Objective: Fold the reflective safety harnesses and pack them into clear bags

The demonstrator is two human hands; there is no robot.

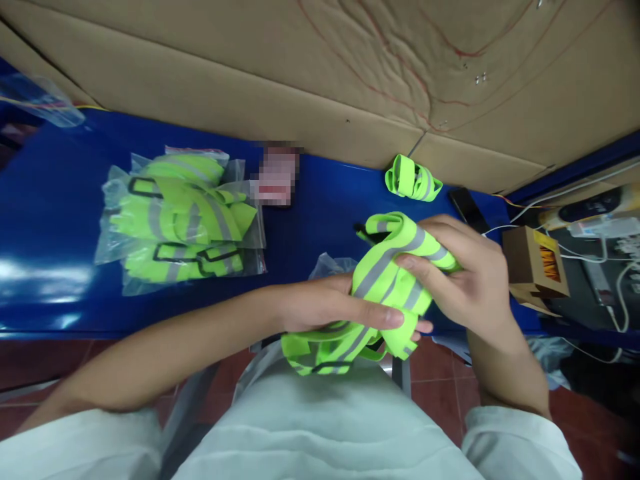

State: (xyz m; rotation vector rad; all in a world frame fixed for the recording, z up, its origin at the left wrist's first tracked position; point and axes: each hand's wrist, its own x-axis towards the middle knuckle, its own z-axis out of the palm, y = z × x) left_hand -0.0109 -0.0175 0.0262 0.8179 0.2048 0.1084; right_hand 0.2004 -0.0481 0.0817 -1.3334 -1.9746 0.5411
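A bundle of neon yellow-green reflective strap (pixel 385 273) with grey stripes is held in front of my body, over the table's front edge. My left hand (pixel 345 310) is closed around its lower part, thumb on top, fingertips showing on the far side. My right hand (pixel 465 273) pinches the upper folds between thumb and fingers. A black buckle or slider hangs at the lower left of the bundle, and a dark piece sticks out at its upper left. Behind it, a rolled strap of the same kind (pixel 413 179) lies near the cardboard wall.
Several clear bags with neon straps (pixel 185 220) are piled on the blue table (pixel 330 193) at left. A blurred-out pinkish item (pixel 277 177) lies beside them. A dark phone (pixel 467 207), an open cardboard box (pixel 535 267) and white cables are on the right. The cardboard wall (pixel 225 73) bounds the back.
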